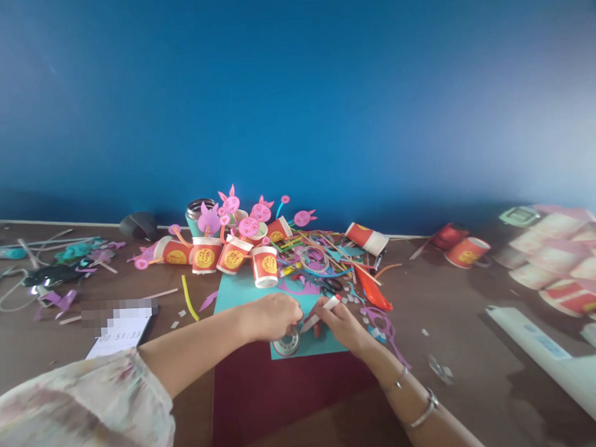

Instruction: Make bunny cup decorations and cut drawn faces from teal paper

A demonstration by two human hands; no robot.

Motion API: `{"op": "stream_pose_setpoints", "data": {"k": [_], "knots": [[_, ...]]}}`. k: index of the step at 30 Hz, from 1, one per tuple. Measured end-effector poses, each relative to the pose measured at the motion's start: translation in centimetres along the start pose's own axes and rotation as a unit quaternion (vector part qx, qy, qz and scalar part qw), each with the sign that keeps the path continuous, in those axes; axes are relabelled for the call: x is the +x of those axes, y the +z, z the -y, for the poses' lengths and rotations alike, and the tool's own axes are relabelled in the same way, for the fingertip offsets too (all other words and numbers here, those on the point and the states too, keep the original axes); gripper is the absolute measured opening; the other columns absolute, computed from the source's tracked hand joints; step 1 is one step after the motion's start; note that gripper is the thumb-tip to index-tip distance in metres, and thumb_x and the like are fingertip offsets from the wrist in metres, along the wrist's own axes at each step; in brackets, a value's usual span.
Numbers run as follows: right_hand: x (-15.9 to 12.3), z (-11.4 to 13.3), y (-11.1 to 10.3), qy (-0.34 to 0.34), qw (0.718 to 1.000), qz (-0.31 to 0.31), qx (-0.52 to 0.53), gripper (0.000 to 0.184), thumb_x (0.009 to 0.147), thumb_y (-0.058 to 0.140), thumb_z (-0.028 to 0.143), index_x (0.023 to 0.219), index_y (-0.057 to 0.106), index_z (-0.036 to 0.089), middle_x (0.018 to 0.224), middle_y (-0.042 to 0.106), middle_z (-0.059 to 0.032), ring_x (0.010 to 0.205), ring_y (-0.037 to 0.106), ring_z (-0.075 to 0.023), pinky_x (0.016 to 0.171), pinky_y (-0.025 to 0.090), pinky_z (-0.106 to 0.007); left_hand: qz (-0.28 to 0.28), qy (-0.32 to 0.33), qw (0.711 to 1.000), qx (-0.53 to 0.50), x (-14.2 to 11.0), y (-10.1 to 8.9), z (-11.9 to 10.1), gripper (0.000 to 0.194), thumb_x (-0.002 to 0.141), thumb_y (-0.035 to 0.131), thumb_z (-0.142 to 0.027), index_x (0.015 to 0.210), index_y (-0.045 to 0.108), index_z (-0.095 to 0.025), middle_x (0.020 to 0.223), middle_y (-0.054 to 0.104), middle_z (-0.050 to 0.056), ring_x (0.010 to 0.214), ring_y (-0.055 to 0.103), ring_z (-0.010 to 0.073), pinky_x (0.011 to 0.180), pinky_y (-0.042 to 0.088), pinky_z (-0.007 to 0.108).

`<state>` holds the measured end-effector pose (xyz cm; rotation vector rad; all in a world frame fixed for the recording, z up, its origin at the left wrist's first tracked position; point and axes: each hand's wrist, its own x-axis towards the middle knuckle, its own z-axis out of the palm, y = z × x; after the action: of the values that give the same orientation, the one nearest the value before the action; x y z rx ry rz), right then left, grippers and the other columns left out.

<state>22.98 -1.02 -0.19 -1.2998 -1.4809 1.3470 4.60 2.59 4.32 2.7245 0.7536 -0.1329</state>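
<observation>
My left hand (272, 315) is curled closed over a roll of tape (286, 344) that lies on a teal paper sheet (242, 293); what its fingers pinch is hidden. My right hand (342, 325) is closed on a white pen-like stick (321, 313) with a red tip, angled toward the left hand. Both hands meet above the teal sheet, which overlaps a dark red sheet (266, 396) nearer to me.
Red paper cups (265, 266) with pink paper animal faces (229, 201) crowd behind the teal sheet, among straws and scissors (330, 285). Paper scraps lie left, a phone (121, 330) front left, stacked cups (566, 264) right, a white roll (555, 357) front right.
</observation>
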Motion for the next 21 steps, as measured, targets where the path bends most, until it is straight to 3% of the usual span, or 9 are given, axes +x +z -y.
{"op": "stream_pose_setpoints", "data": {"k": [7,11,14,17,21], "knots": [[-0.5,-0.4,-0.5,-0.001,0.992,-0.066,0.103,0.029,0.079,0.056,0.045,0.066,0.057,0.019,0.053,0.055,0.0028,0.055,0.054,-0.0147,0.061,0.042,-0.028,-0.008,-0.005,0.999,0.031,-0.5,-0.3,-0.2,0.008,0.079,0.058,-0.013,0.078,0.066,-0.016,0.08,0.066,0.007,0.077,0.063,0.0213,0.066,0.044,0.027],[-0.3,-1.0,-0.8,0.005,0.977,-0.108,0.186,0.033,0.072,0.064,0.049,0.068,0.059,0.017,0.059,0.054,0.0017,0.056,0.054,-0.0144,0.058,0.042,-0.028,-0.032,-0.036,0.998,0.048,-2.9,-1.5,0.3,0.013,0.08,0.052,-0.01,0.08,0.064,-0.017,0.083,0.066,0.006,0.079,0.062,0.0201,0.071,0.043,0.027],[-0.1,-1.2,-0.9,-0.002,0.97,-0.113,0.214,0.033,0.069,0.067,0.049,0.067,0.058,0.017,0.06,0.053,0.0013,0.056,0.053,-0.0144,0.058,0.043,-0.028,-0.061,-0.111,0.992,0.007,-6.2,-1.6,1.4,0.016,0.077,0.049,-0.009,0.078,0.062,-0.02,0.082,0.065,0.003,0.078,0.063,0.019,0.07,0.042,0.026],[0.0,-1.3,-0.9,-0.021,0.973,-0.099,0.208,0.03,0.075,0.062,0.047,0.069,0.059,0.018,0.06,0.055,0.0003,0.062,0.056,-0.0168,0.065,0.044,-0.031,-0.071,-0.186,0.98,-0.002,-9.4,-0.5,2.8,0.019,0.076,0.048,-0.009,0.079,0.062,-0.021,0.082,0.066,0.002,0.08,0.064,0.0198,0.071,0.042,0.026],[-0.1,-1.4,-0.9,-0.034,0.977,-0.09,0.189,0.032,0.081,0.053,0.049,0.079,0.061,0.018,0.058,0.058,-0.0006,0.074,0.062,-0.0221,0.073,0.045,-0.034,-0.08,-0.251,0.965,0.016,-11.7,1.5,4.0,0.031,0.077,0.044,-0.008,0.101,0.059,-0.022,0.091,0.067,0.005,0.084,0.066,0.0228,0.071,0.045,0.029]]}}
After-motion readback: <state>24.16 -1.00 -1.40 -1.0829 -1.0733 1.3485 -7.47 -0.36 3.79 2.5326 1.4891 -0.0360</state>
